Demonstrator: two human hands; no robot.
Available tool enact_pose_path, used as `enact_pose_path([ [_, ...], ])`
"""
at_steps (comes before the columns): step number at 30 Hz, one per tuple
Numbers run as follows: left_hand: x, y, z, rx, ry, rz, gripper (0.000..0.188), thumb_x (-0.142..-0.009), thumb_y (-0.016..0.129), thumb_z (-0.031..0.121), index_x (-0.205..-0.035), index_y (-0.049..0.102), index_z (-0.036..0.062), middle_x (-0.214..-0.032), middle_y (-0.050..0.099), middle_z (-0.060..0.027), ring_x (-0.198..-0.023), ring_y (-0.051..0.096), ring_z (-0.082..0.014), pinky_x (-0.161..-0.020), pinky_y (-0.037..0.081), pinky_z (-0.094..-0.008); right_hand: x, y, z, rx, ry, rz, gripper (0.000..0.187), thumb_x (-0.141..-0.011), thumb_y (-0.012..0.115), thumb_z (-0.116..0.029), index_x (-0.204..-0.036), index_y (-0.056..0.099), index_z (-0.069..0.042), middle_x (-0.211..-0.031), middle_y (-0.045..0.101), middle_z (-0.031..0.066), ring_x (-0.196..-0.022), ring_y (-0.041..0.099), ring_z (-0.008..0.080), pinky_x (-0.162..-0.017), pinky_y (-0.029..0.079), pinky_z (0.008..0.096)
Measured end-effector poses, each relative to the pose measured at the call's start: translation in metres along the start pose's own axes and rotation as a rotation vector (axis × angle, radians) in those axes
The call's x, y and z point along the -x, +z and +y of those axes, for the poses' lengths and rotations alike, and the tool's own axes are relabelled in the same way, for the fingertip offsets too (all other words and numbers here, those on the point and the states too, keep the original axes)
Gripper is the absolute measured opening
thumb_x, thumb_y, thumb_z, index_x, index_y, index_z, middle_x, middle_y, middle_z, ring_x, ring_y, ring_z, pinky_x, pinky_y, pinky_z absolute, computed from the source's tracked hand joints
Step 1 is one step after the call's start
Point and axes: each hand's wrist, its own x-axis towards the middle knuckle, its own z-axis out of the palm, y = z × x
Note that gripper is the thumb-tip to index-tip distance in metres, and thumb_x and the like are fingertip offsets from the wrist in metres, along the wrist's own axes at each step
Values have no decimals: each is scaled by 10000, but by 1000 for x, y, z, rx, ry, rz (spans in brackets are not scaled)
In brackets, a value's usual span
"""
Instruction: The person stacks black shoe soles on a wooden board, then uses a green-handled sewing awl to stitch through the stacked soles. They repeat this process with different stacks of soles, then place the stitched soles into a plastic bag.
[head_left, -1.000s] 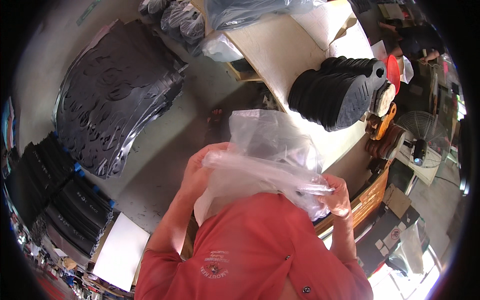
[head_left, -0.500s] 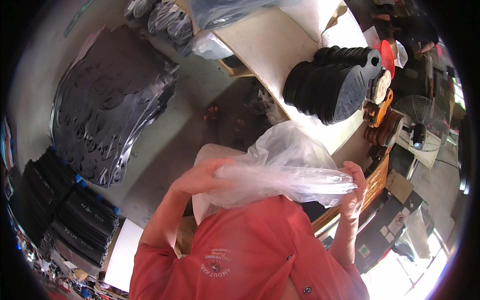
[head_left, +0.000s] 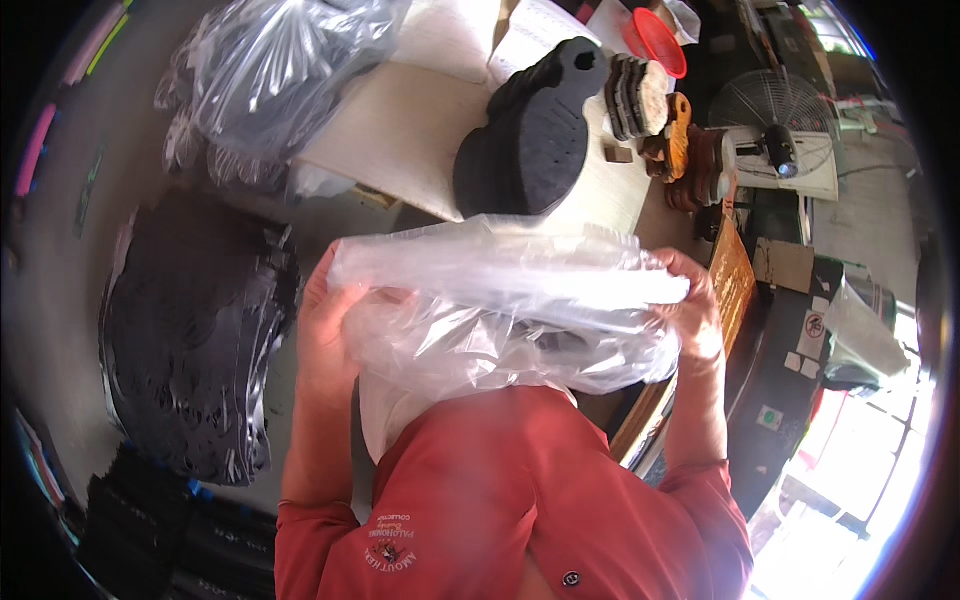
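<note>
A large clear plastic bag (head_left: 510,345) is stretched across in front of my red shirt, its folded upper edge held level between both hands. My left hand (head_left: 332,305) grips the left end of that edge, thumb in front and the other fingers partly hidden behind the film. At the opposite end, my right hand (head_left: 690,300) pinches the gathered plastic. The lower part of the bag hangs loose and crumpled. Just beyond it, a stack of black paddle-shaped sheets (head_left: 530,140), each with a hole in its narrow end, stands on the worktable (head_left: 400,130).
Bundled clear bags (head_left: 300,70) lie at the table's far left. Beside the black stack are smaller stacked pieces (head_left: 635,100), a red basket (head_left: 655,45) and a fan (head_left: 780,130). Dark cut-out sheets (head_left: 190,340) are piled on the left, above black stacks (head_left: 170,530).
Both hands have spread the bag's edge wider and straighter. The left hand has moved left and up. My view has shifted, so the table and black stack appear further left and higher.
</note>
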Motion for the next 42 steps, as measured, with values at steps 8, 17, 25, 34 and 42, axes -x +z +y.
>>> enact_pose_path([
  [8,-45,66,28,-281,-219,-397,657,-960,756,59,-1543,461,-16,-1221,725,-151,-1111,734,-229,-952,596,-360,-89,-62,-69,415,-321,113,422,-882,748,-240,-1214,731,20,-909,736,37,-716,620,85,-633,490,253],
  [17,-133,146,4,-751,-312,-331,589,-1007,770,163,-1519,535,-5,-1096,740,-99,-979,712,-169,-866,579,-316,-241,-79,-116,600,-681,-473,678,-966,776,-380,-1457,579,44,-1221,734,125,-1069,718,171,-928,596,292],
  [25,-163,143,-51,-609,-97,-5,286,-1093,661,211,-1314,683,31,-900,710,-34,-760,655,-115,-700,524,-282,-229,-130,-54,234,-503,130,1116,-867,851,-586,-1668,340,0,-1559,545,267,-1468,525,347,-1226,422,466],
  [34,-202,152,-65,-572,-219,46,301,-1075,682,228,-1309,686,39,-1018,722,-47,-855,703,-138,-663,595,-322,-221,-70,17,-76,-116,207,355,-1013,755,-327,-1113,781,13,-884,786,75,-738,693,132,-702,555,302],
  [42,-277,141,-46,-526,-335,163,394,-1053,701,369,-1302,691,63,-1045,718,-20,-931,716,-144,-685,602,-309,-331,-98,76,481,-493,280,338,-925,684,14,-1252,767,-14,-1139,765,67,-839,679,180,-758,574,309],
])
